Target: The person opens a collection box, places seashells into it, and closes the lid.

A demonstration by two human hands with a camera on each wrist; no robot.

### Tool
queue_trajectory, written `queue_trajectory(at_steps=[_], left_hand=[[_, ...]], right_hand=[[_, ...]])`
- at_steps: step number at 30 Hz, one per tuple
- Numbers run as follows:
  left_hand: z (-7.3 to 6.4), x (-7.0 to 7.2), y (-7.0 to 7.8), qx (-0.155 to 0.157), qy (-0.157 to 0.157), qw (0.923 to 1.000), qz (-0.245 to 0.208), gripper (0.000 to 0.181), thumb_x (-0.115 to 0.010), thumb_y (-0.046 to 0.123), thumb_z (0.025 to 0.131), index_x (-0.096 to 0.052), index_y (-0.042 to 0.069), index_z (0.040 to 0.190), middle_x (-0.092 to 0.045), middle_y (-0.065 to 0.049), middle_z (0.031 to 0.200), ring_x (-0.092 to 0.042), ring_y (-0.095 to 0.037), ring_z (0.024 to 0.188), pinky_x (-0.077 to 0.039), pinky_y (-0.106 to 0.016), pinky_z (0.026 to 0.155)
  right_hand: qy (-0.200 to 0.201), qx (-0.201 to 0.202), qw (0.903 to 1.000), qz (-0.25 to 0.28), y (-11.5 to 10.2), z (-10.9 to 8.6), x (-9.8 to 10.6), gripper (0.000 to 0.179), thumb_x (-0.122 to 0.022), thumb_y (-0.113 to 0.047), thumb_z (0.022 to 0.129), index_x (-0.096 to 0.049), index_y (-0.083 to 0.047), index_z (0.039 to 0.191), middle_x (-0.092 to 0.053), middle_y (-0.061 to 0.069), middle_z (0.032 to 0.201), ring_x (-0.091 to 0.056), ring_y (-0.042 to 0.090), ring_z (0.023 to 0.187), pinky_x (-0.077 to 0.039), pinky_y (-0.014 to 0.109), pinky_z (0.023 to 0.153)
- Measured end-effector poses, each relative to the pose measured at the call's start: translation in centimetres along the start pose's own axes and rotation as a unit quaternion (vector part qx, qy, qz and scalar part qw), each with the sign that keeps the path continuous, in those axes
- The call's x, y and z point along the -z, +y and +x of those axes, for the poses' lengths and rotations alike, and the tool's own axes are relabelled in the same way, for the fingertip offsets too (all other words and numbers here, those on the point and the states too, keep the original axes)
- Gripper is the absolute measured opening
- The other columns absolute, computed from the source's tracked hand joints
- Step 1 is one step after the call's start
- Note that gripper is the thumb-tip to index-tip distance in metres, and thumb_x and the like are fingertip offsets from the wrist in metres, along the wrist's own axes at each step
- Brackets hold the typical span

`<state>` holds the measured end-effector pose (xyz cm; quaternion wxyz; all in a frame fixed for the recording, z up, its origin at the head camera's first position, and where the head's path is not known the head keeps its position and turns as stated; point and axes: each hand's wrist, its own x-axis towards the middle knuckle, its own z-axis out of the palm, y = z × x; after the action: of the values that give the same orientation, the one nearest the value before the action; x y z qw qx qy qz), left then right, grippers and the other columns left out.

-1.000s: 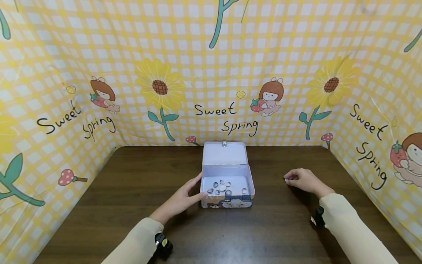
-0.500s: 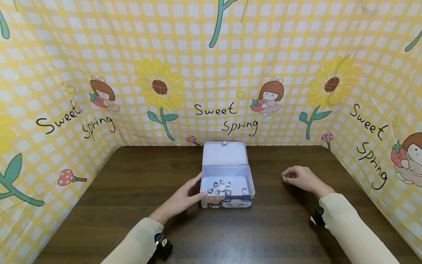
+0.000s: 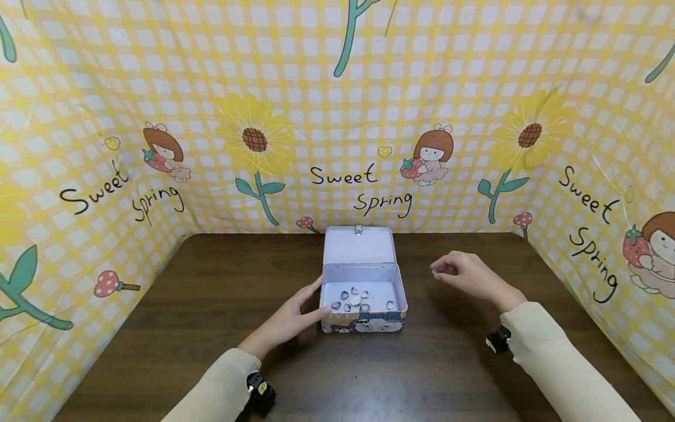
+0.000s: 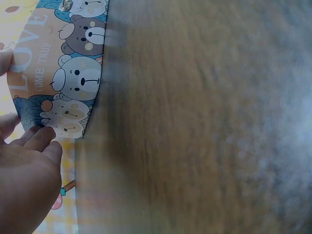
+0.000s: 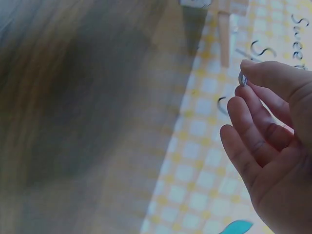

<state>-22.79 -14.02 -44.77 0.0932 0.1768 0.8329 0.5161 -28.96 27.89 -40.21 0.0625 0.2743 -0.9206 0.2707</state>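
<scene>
A tin box (image 3: 385,325) with its lid (image 3: 358,246) raised stands mid-table, bears printed on its front. Inside, several small, clear to purplish glass pebbles (image 3: 355,300) lie on the white floor. My left hand (image 3: 287,319) holds the box at its left front corner, thumb at the front rim and fingers along the left wall. Right of the box, above the table, my right hand (image 3: 469,276) pinches one small shiny glass pebble (image 5: 242,79) between thumb and forefinger. In the right wrist view the other fingers are loosely bent below it.
The dark wooden table (image 3: 221,281) meets a yellow checked cloth (image 3: 295,76) that rises behind it and on both sides. A metal clasp (image 3: 358,230) sits on the lid's top edge. Dark cameras are strapped to both wrists.
My right hand has lifted from the table and moved left toward the box, the glass pebble still pinched. The left hand and the box have stayed in place.
</scene>
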Motion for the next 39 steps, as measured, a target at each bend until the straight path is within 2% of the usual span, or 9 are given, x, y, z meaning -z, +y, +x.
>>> queue_trajectory(at_steps=[12, 19, 27, 34, 39], left_hand=[[-0.1, 0.0, 0.1, -0.001, 0.003, 1.0, -0.001, 0.079, -0.071, 0.033, 0.096, -0.026, 0.026, 0.161, -0.026, -0.008, 0.162, -0.022, -0.032, 0.148, -0.024, -0.062, 0.113], [0.0, 0.0, -0.1, 0.0, 0.002, 1.0, 0.002, 0.079, -0.07, 0.034, 0.096, -0.025, 0.025, 0.161, -0.026, -0.008, 0.162, -0.022, -0.033, 0.148, -0.023, -0.062, 0.113], [0.0, 0.0, -0.1, -0.008, 0.002, 1.0, -0.004, 0.079, -0.07, 0.033, 0.096, -0.026, 0.025, 0.161, -0.026, -0.007, 0.162, -0.022, -0.032, 0.148, -0.024, -0.061, 0.113], [-0.1, 0.0, -0.2, -0.011, 0.0, 0.9999, 0.001, 0.078, -0.07, 0.033, 0.096, -0.026, 0.027, 0.161, -0.026, -0.007, 0.162, -0.022, -0.032, 0.148, -0.024, -0.063, 0.112], [0.0, 0.1, -0.2, -0.01, 0.001, 0.9999, 0.004, 0.078, -0.069, 0.034, 0.096, -0.025, 0.026, 0.161, -0.026, -0.007, 0.162, -0.022, -0.032, 0.148, -0.025, -0.061, 0.112]], right_hand=[[-0.004, 0.045, 0.9989, 0.014, -3.8, 1.5, -0.2, 0.015, -0.075, -0.009, 0.091, -0.076, -0.01, 0.106, -0.067, -0.004, 0.097, -0.062, 0.01, 0.086, -0.054, 0.031, 0.075], [-0.025, 0.07, 0.997, 0.024, -6.0, 2.6, -1.4, 0.017, -0.075, -0.009, 0.091, -0.075, -0.006, 0.108, -0.067, -0.002, 0.099, -0.063, 0.011, 0.088, -0.056, 0.034, 0.076], [-0.056, 0.12, 0.9911, 0.01, -7.9, 4.1, -3.5, 0.016, -0.073, -0.008, 0.092, -0.076, -0.008, 0.108, -0.066, 0.0, 0.098, -0.06, 0.013, 0.081, -0.055, 0.033, 0.072], [-0.087, 0.126, 0.9882, 0.014, -8.6, 4.7, -5.1, 0.017, -0.072, -0.009, 0.093, -0.076, -0.009, 0.109, -0.068, 0.001, 0.102, -0.063, 0.017, 0.088, -0.056, 0.036, 0.076], [-0.098, 0.118, 0.9882, -0.001, -8.8, 5.0, -5.9, 0.017, -0.071, -0.009, 0.094, -0.076, -0.007, 0.11, -0.068, 0.001, 0.104, -0.064, 0.019, 0.092, -0.055, 0.033, 0.078]])
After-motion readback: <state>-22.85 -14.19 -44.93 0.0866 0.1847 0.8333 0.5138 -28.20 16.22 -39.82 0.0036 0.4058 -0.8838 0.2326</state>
